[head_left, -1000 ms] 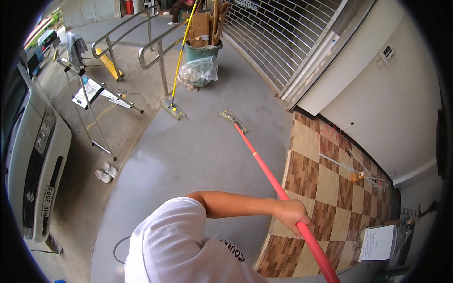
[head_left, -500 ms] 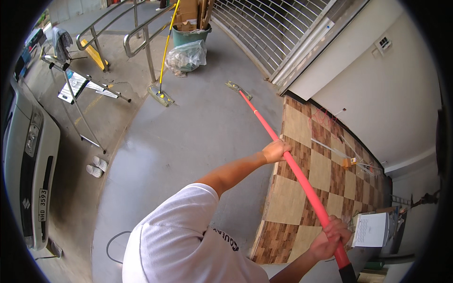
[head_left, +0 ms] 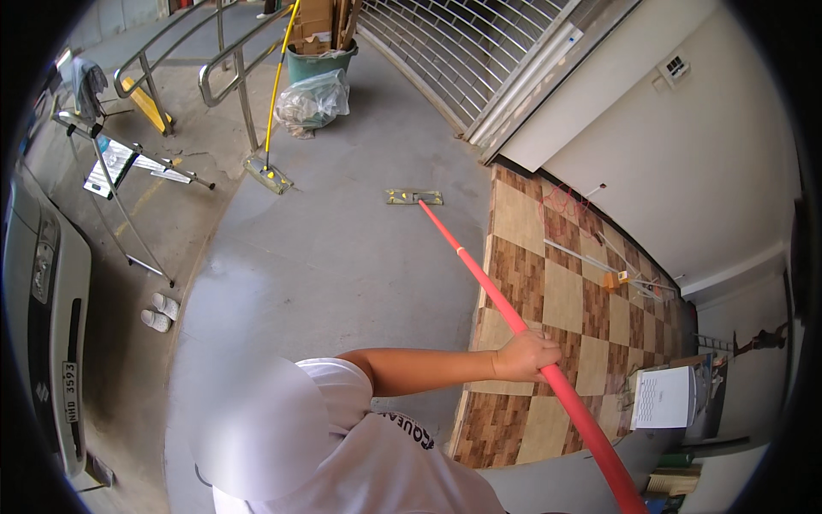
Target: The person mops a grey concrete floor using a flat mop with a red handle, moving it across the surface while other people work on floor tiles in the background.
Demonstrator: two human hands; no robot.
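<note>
My left hand [head_left: 527, 355] is shut around a long red mop pole [head_left: 479, 276], about midway along it. The pole runs from the lower right edge up to a flat mop head [head_left: 413, 197] that lies on the grey concrete floor [head_left: 342, 257]. My left arm reaches out to the right from my white shirt [head_left: 368, 454]. My right hand is out of the picture; the lower end of the pole leaves the frame at the bottom right.
A brown and tan checkered tile floor [head_left: 548, 295] lies to the right. A yellow-handled mop [head_left: 276, 86] leans on a metal railing [head_left: 231, 73] by a green bin [head_left: 318, 60] and a plastic bag [head_left: 312, 101]. A folding stand [head_left: 128, 184], slippers [head_left: 160, 313] and a car [head_left: 43, 325] are at left.
The mop head has swung and now lies flat across the concrete. My left hand has come lower on the pole and nearer my body. My right hand has dropped out of view.
</note>
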